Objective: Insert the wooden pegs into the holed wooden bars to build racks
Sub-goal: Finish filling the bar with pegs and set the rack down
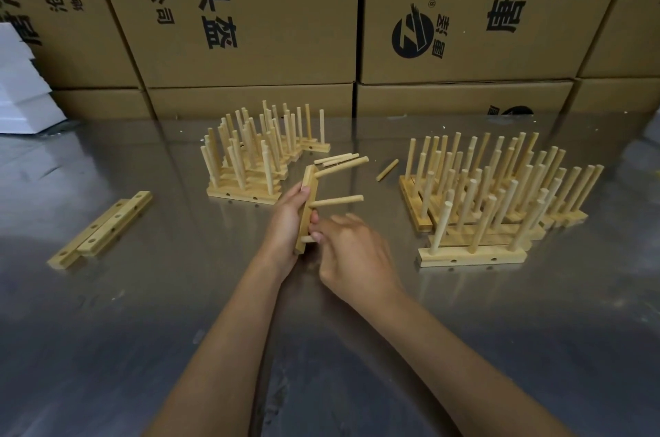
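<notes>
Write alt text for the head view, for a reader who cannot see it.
A person's left hand holds a holed wooden bar on end while the right hand presses a third peg into it. Finished racks stand on the metal table; loose pegs and empty bars lie nearby.

Table [143, 347] surface near the person lies open on both sides of the forearms. Left rack cluster [250, 158] and right rack cluster [493, 201] stand apart, with loose pegs [387, 170] in the lane between. Two bare bars [101, 229] lie far left. Boxes [250, 26] wall off the rear.
</notes>
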`<control>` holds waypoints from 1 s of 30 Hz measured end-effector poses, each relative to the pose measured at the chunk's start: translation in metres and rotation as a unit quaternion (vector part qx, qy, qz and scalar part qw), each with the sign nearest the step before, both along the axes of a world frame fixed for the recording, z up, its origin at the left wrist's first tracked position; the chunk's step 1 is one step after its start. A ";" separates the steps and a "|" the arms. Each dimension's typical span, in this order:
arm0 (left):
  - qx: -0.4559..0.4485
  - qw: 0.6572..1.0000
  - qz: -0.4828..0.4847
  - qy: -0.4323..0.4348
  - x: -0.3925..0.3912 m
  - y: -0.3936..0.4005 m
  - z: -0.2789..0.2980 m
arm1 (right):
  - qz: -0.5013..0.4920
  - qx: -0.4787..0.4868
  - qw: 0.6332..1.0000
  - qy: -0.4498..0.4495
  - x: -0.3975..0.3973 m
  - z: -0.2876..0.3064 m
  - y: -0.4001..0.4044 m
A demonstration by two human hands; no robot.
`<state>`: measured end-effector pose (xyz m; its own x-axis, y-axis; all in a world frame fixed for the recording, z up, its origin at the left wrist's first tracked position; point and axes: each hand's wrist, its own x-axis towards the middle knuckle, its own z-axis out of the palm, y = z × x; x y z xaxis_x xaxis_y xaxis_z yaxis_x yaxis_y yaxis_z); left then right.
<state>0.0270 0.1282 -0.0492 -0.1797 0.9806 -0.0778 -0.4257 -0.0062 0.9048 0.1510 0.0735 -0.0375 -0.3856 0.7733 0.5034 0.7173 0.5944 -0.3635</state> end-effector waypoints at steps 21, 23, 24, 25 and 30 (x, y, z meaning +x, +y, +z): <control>-0.033 0.998 -0.018 0.055 -0.001 -0.004 0.005 | 0.094 -0.266 0.891 0.356 0.018 0.004 0.002; -0.031 0.997 -0.021 0.073 0.000 -0.003 0.004 | 0.090 -0.246 0.895 0.360 0.015 0.001 0.002; -0.028 0.996 -0.021 0.086 0.000 -0.003 0.003 | 0.079 -0.233 0.901 0.358 0.014 -0.002 0.002; -0.026 0.995 -0.019 0.095 0.001 -0.003 0.003 | 0.068 -0.218 0.907 0.355 0.012 -0.004 0.002; -0.028 0.995 0.007 0.094 0.002 -0.002 0.002 | 0.047 -0.165 0.914 0.367 0.001 -0.010 0.002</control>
<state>0.0287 0.1260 -0.0476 -0.2103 0.9729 -0.0959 -0.2484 0.0417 0.9677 0.1525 0.0752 -0.0477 -0.1109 0.9103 0.3987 0.1589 0.4123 -0.8971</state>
